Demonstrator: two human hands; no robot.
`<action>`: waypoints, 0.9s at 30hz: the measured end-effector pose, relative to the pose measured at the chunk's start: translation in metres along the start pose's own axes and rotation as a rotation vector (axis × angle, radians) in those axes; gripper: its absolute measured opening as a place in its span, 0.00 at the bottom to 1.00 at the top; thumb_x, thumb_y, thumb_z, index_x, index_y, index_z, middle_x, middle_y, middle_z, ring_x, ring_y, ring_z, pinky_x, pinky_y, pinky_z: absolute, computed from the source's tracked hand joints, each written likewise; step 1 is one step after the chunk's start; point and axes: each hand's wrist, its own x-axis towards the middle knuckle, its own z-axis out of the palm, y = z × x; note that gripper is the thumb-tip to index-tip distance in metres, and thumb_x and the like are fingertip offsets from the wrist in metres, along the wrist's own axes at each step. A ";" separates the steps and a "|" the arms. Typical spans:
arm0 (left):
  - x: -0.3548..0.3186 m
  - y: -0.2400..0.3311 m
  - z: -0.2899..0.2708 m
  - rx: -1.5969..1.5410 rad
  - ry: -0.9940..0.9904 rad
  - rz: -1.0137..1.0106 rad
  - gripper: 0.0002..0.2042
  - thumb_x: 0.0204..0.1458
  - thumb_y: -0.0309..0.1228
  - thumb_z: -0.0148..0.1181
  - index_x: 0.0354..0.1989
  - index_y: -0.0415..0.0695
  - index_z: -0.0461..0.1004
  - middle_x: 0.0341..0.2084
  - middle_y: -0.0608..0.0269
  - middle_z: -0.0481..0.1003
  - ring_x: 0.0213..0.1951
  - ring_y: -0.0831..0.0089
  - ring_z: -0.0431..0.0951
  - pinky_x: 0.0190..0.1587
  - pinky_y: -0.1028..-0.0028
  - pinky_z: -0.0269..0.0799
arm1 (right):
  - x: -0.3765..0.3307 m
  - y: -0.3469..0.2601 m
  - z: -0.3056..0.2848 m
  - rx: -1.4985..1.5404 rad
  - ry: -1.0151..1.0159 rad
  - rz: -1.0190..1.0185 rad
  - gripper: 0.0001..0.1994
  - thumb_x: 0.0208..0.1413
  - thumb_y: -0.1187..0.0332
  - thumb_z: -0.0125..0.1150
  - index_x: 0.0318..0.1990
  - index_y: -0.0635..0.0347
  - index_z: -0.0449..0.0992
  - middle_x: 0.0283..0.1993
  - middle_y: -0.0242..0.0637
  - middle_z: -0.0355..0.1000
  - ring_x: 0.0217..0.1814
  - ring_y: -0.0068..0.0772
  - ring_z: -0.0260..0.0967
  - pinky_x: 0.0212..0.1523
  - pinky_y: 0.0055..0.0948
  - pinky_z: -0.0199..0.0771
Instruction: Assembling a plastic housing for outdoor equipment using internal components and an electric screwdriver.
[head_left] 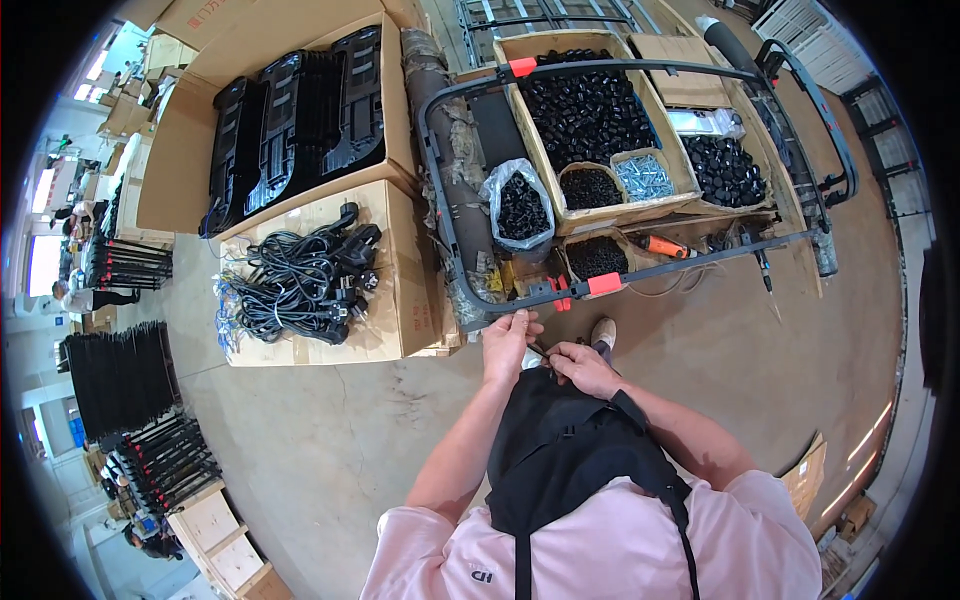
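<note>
My left hand [508, 343] is just below the near-left corner of a black tubular frame [520, 299], its fingers curled together. To its right, in front of the black apron [560, 430], my right hand [585, 370] is closed with thumb and fingers pinched. A slim dark piece shows between the two hands; its kind is too small to tell, and whatever the left fingers hold is hidden. Red clips [604, 283] sit on the frame's near bar, which rests over the workbench. Behind that bar lie an orange-and-black tool [667, 247] and a box of small black parts [597, 257].
Left of the bench, a carton [412, 255] carries coiled black power cables [300, 275]; behind it stands an open carton of black panels [315, 110]. Trays hold black caps [585, 105] and silver screws [643, 178]. A plastic bag of black parts [522, 205] stands nearby.
</note>
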 end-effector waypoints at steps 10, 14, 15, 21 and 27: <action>-0.052 -0.068 -0.039 0.284 -0.056 0.208 0.19 0.74 0.41 0.47 0.59 0.37 0.72 0.51 0.49 0.78 0.54 0.60 0.79 0.61 0.64 0.71 | 0.022 -0.026 0.004 0.438 -0.001 0.056 0.11 0.76 0.67 0.47 0.53 0.65 0.73 0.39 0.35 0.78 0.40 0.26 0.77 0.46 0.29 0.79; -0.026 -0.112 -0.038 -0.008 -0.299 0.220 0.19 0.75 0.40 0.44 0.61 0.37 0.69 0.51 0.53 0.78 0.54 0.61 0.78 0.64 0.65 0.70 | 0.034 -0.032 0.018 0.277 -0.006 -0.013 0.12 0.76 0.67 0.47 0.54 0.66 0.73 0.44 0.39 0.81 0.44 0.27 0.77 0.46 0.29 0.78; -0.025 -0.112 -0.038 -0.005 -0.302 0.226 0.19 0.75 0.41 0.44 0.60 0.38 0.71 0.48 0.53 0.79 0.52 0.61 0.79 0.62 0.64 0.71 | 0.035 -0.028 0.018 0.230 0.029 -0.034 0.12 0.77 0.67 0.46 0.54 0.65 0.73 0.45 0.40 0.81 0.44 0.26 0.76 0.46 0.29 0.77; -0.044 -0.088 -0.044 0.489 -0.447 0.273 0.19 0.75 0.44 0.45 0.50 0.42 0.78 0.36 0.54 0.80 0.43 0.58 0.82 0.50 0.62 0.76 | 0.016 -0.079 0.013 -0.561 0.142 -0.080 0.13 0.70 0.62 0.55 0.51 0.61 0.78 0.46 0.48 0.82 0.47 0.49 0.80 0.50 0.45 0.78; -0.049 -0.093 -0.057 0.416 -0.361 0.209 0.20 0.74 0.46 0.47 0.49 0.43 0.79 0.36 0.51 0.79 0.41 0.58 0.81 0.49 0.63 0.75 | 0.026 -0.167 -0.025 -0.973 0.338 -0.500 0.14 0.63 0.59 0.61 0.40 0.60 0.86 0.42 0.49 0.81 0.49 0.57 0.78 0.52 0.51 0.75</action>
